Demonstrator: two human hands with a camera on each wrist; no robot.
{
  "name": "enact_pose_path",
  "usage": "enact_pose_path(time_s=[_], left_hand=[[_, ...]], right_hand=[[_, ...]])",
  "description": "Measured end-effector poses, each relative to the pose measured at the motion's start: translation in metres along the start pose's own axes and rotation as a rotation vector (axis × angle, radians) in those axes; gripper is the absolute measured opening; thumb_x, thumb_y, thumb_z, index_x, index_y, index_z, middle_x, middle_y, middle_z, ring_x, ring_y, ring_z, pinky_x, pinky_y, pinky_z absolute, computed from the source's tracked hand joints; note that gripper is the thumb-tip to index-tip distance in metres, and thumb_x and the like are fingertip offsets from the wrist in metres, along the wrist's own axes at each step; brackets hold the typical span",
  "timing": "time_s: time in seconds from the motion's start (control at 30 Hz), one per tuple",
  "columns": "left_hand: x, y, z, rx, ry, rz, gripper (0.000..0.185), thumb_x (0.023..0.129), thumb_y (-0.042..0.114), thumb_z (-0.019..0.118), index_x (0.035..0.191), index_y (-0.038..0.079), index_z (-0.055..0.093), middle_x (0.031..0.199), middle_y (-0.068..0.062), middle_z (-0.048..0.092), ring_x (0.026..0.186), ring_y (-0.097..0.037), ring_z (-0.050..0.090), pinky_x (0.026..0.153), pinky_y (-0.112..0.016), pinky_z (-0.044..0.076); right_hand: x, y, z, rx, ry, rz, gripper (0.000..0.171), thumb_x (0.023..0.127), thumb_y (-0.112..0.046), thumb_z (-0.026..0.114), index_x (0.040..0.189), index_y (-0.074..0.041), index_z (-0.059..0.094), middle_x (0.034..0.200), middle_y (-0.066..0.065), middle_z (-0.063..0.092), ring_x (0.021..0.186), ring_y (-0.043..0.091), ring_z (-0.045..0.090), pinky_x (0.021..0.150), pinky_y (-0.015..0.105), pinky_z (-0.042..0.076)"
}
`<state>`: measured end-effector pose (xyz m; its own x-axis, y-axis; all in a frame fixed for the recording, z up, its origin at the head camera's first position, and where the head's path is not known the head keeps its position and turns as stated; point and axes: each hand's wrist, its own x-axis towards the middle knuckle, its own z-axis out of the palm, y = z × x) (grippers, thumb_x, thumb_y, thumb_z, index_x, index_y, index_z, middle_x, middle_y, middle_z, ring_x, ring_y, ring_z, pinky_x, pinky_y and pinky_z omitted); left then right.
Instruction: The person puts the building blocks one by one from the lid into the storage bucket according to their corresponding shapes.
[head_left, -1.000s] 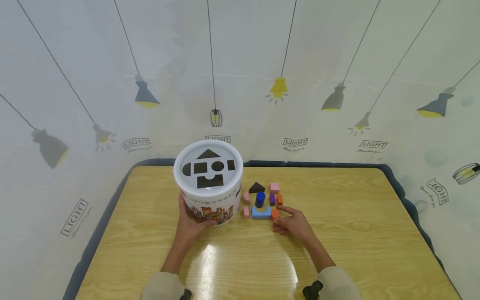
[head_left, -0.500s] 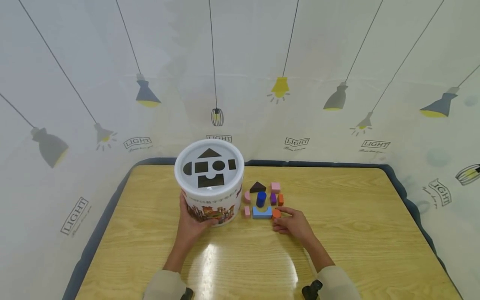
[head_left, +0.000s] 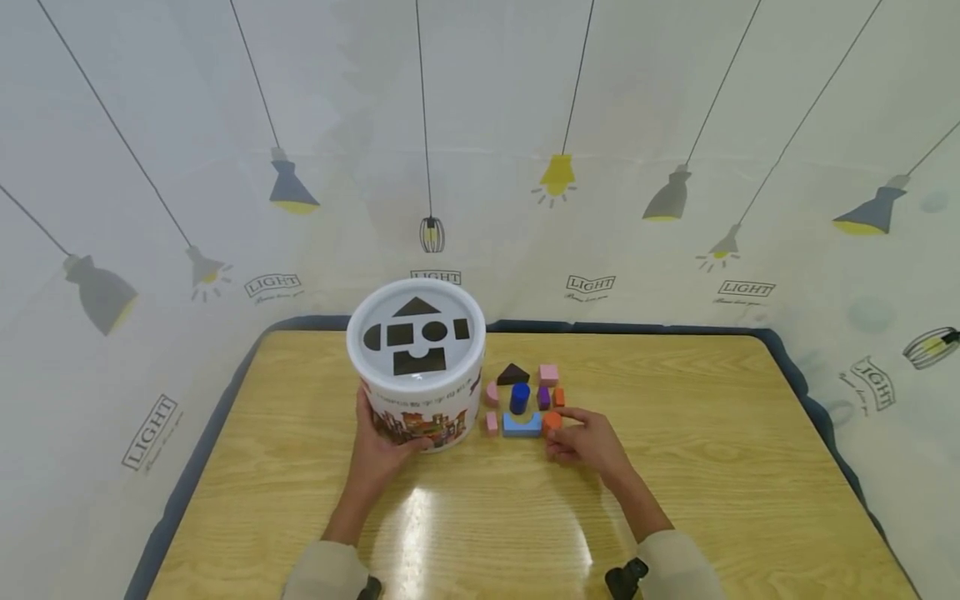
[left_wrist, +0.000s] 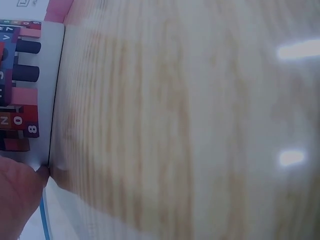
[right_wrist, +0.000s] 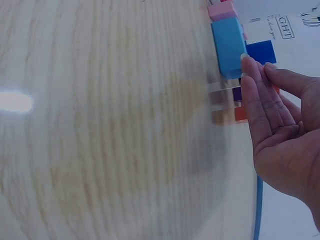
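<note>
A white bucket (head_left: 450, 400) with a printed block-castle picture stands on the table; dark shaped holes pierce its white lid (head_left: 390, 315). My left hand (head_left: 378, 450) grips the bucket low on its left, thumb across the front, the other fingers mostly hidden behind it. My right hand (head_left: 592, 446) pinches an orange round-looking block (head_left: 552, 422) between thumb and fingers, at the right end of a light blue block with a curved notch (head_left: 522, 426). In the right wrist view, the fingers (right_wrist: 260, 105) hide most of the orange block.
Beside the bucket lie a blue cylinder (head_left: 520, 398), a dark triangle block (head_left: 513, 374), a pink block (head_left: 548, 374), a purple block (head_left: 543, 397), a small orange block (head_left: 558, 397), a pink half-round (head_left: 492, 393) and a small pink block (head_left: 492, 423). A printed curtain hangs behind the table (head_left: 712, 433).
The orange block in my right fingers has shifted slightly up, and the fingers with it. The left hand and bucket have stayed in place.
</note>
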<state>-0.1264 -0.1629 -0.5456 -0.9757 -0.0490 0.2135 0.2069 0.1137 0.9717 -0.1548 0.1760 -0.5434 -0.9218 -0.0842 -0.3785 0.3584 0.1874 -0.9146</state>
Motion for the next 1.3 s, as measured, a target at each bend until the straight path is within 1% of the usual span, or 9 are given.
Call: enact_pose_path(time_s=[0.03, 0.23, 0.4, 0.6, 0.77, 0.97, 1.13, 1.3], left_hand=[[0.000, 0.000, 0.000, 0.004, 0.001, -0.003, 0.130, 0.060, 0.000, 0.091, 0.155, 0.034, 0.009, 0.143, 0.005, 0.044, 0.135, -0.017, 0.040, 0.121, -0.043, 0.025], [0.000, -0.001, -0.001, 0.006, 0.002, -0.009, 0.130, 0.060, 0.000, 0.091, 0.155, 0.035, 0.009, 0.142, 0.004, 0.044, 0.135, -0.018, 0.039, 0.121, -0.045, 0.024], [0.000, -0.001, -0.001, -0.005, -0.004, -0.010, 0.129, 0.061, 0.000, 0.091, 0.155, 0.035, 0.010, 0.142, 0.002, 0.045, 0.135, -0.020, 0.040, 0.121, -0.046, 0.025], [0.000, -0.001, -0.002, 0.013, 0.003, -0.020, 0.129, 0.060, 0.003, 0.092, 0.154, 0.037, 0.010, 0.144, 0.004, 0.044, 0.136, -0.021, 0.039, 0.121, -0.048, 0.024], [0.000, -0.002, -0.002, 0.018, -0.002, -0.010, 0.129, 0.061, 0.003, 0.092, 0.154, 0.037, 0.009, 0.145, 0.003, 0.043, 0.137, -0.021, 0.038, 0.121, -0.049, 0.024], [0.000, -0.002, -0.003, 0.028, -0.006, -0.017, 0.130, 0.061, 0.004, 0.092, 0.155, 0.037, 0.008, 0.144, 0.003, 0.043, 0.137, -0.022, 0.038, 0.121, -0.050, 0.024], [-0.001, -0.002, -0.003, 0.037, -0.002, -0.013, 0.131, 0.060, 0.004, 0.092, 0.155, 0.037, 0.007, 0.144, 0.003, 0.043, 0.137, -0.021, 0.038, 0.121, -0.049, 0.024], [-0.001, -0.002, -0.004, 0.029, -0.007, -0.007, 0.131, 0.060, 0.003, 0.092, 0.155, 0.035, 0.007, 0.144, 0.003, 0.043, 0.137, -0.021, 0.038, 0.121, -0.048, 0.024]], right_hand=[[0.000, -0.001, 0.000, -0.012, 0.001, -0.013, 0.052, 0.088, -0.007, 0.069, 0.136, 0.005, 0.052, 0.084, 0.019, 0.074, 0.073, 0.023, 0.073, 0.067, 0.034, 0.064], [-0.004, -0.012, -0.002, -0.038, -0.025, -0.054, 0.050, 0.090, -0.008, 0.068, 0.136, 0.005, 0.051, 0.088, 0.017, 0.074, 0.075, 0.024, 0.073, 0.070, 0.038, 0.064], [-0.009, -0.022, -0.002, -0.048, -0.042, -0.064, 0.054, 0.090, -0.010, 0.069, 0.138, 0.004, 0.049, 0.088, 0.017, 0.074, 0.075, 0.024, 0.073, 0.072, 0.041, 0.064], [-0.016, -0.036, 0.000, -0.075, -0.072, -0.072, 0.058, 0.089, -0.015, 0.071, 0.139, 0.004, 0.048, 0.089, 0.017, 0.074, 0.075, 0.026, 0.073, 0.076, 0.046, 0.063], [-0.021, -0.048, 0.001, -0.115, -0.116, -0.084, 0.058, 0.091, -0.015, 0.069, 0.140, 0.005, 0.047, 0.087, 0.015, 0.074, 0.076, 0.026, 0.073, 0.075, 0.044, 0.063], [-0.027, -0.060, 0.004, -0.125, -0.158, -0.113, 0.057, 0.091, -0.014, 0.069, 0.139, 0.006, 0.046, 0.090, 0.018, 0.074, 0.076, 0.025, 0.073, 0.073, 0.045, 0.064], [-0.031, -0.071, 0.008, -0.137, -0.179, -0.134, 0.054, 0.092, -0.014, 0.068, 0.138, 0.006, 0.048, 0.090, 0.016, 0.073, 0.077, 0.026, 0.073, 0.071, 0.042, 0.064], [-0.035, -0.081, 0.010, -0.160, -0.190, -0.163, 0.052, 0.092, -0.014, 0.068, 0.137, 0.003, 0.051, 0.090, 0.016, 0.073, 0.078, 0.028, 0.073, 0.071, 0.042, 0.064]])
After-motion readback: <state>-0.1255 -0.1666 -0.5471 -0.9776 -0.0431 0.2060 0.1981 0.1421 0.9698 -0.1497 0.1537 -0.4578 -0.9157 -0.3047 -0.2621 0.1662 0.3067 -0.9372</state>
